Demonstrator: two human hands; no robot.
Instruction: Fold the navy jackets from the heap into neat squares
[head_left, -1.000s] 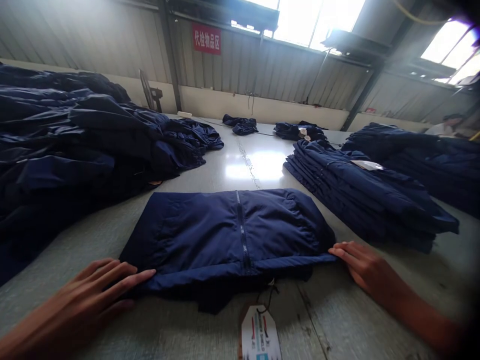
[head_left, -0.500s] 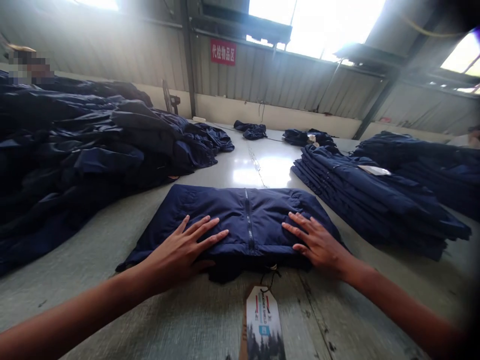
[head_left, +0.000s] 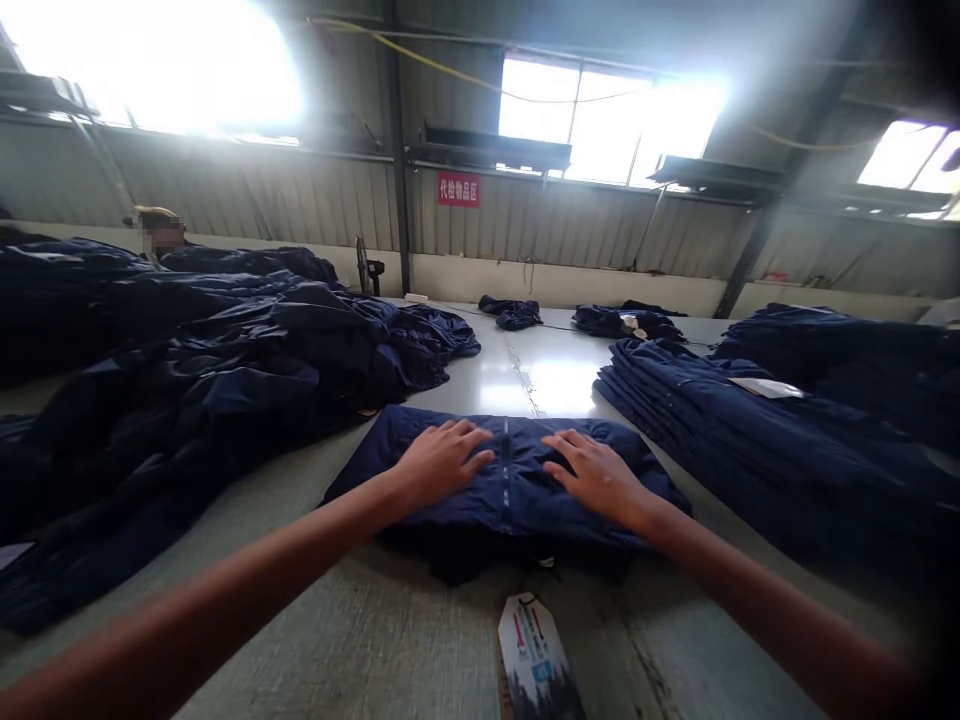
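Observation:
A folded navy jacket (head_left: 480,505) lies flat on the table in front of me, its dark zipper running down the middle. My left hand (head_left: 444,458) rests on the jacket left of the zipper, fingers stretched out. On the other side of the zipper, my right hand (head_left: 592,470) touches the fabric with its fingers spread. Neither hand grips anything. A printed paper hang tag (head_left: 536,655) lies on the table at the jacket's near edge, joined to it by a dark string.
A loose heap of navy garments (head_left: 247,370) covers the left side. To the right is a stack of folded garments (head_left: 735,430) with a white tag (head_left: 766,388) on top. Smaller bundles (head_left: 626,320) lie at the far end, near a black fan (head_left: 369,268). Another person (head_left: 159,232) is behind the heap.
Both hands have slid up the jacket and closer to the zipper. My head view has tilted up, so more wall and window show.

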